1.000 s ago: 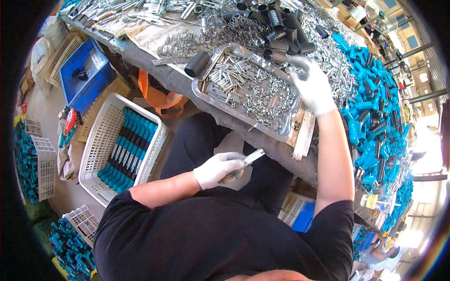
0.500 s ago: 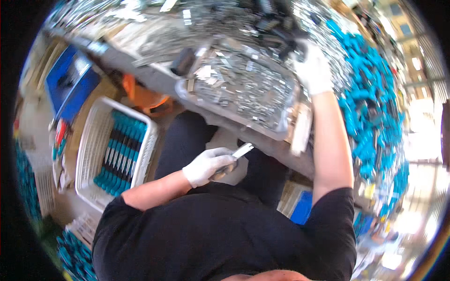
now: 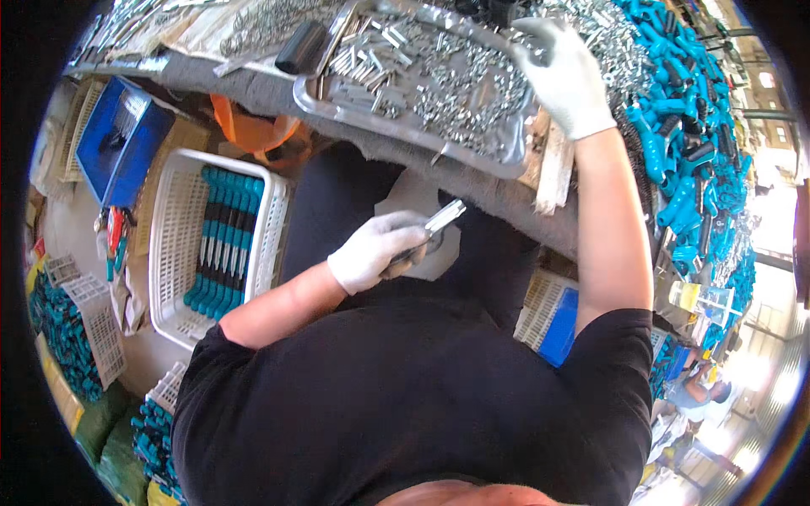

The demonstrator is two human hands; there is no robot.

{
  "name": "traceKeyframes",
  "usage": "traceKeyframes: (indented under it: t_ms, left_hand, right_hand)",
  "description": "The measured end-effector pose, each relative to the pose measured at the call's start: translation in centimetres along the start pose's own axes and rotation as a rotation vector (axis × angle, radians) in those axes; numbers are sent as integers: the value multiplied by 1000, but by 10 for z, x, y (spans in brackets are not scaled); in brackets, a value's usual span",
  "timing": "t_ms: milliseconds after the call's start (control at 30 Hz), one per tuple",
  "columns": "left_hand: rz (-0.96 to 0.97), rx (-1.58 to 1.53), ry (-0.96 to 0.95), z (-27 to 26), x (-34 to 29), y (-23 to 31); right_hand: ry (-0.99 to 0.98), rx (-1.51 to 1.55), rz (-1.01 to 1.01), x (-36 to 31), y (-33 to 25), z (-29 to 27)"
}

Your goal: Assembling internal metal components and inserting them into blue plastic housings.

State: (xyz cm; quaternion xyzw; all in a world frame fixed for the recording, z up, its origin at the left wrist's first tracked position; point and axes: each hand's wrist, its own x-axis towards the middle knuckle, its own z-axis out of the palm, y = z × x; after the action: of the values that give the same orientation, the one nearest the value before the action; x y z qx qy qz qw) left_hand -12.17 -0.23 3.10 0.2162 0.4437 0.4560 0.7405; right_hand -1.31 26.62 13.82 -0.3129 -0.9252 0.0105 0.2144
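My left hand (image 3: 380, 251), in a white glove, is closed around a narrow silver metal piece (image 3: 445, 217). A dark part shows below my fingers; its exact kind is unclear. It is held above my lap, short of the bench edge. My right hand (image 3: 567, 80), also gloved, reaches over the far right corner of a grey metal tray (image 3: 371, 116). Its thumb and fingers are curved and apart, next to black parts (image 3: 499, 12) behind the tray. Small silver pins and metal parts (image 3: 460, 84) lie in the tray.
A white basket (image 3: 169, 253) with a row of teal-and-black tools (image 3: 221, 240) stands at left, near a blue bin (image 3: 114, 148) and an orange object (image 3: 253, 131). Teal handles (image 3: 675, 160) are heaped at right. A black block (image 3: 301, 46) lies beside the tray. A person (image 3: 699, 395) is far right.
The view has shifted, and the tray and bench now sit higher in it. My right hand remains by the black parts, its fingers now clearer. My left hand still grips the metal piece.
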Motion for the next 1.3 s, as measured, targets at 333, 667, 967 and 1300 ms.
traceKeyframes:
  t_ms: [333, 667, 967, 1300]
  left_hand:
    - [21, 250, 65, -5, 0, -16]
    - [-148, 127, 50, 13, 19, -44]
    - [-223, 282, 142, 54, 36, -53]
    - [-282, 358, 134, 74, 66, -71]
  right_hand:
    - [125, 445, 93, -141, -13, -57]
    - [-976, 368, 816, -400, 68, -105]
    - [-429, -95, 1609, -633, 217, -73]
    - [12, -8, 1569, -614, 194, -13]
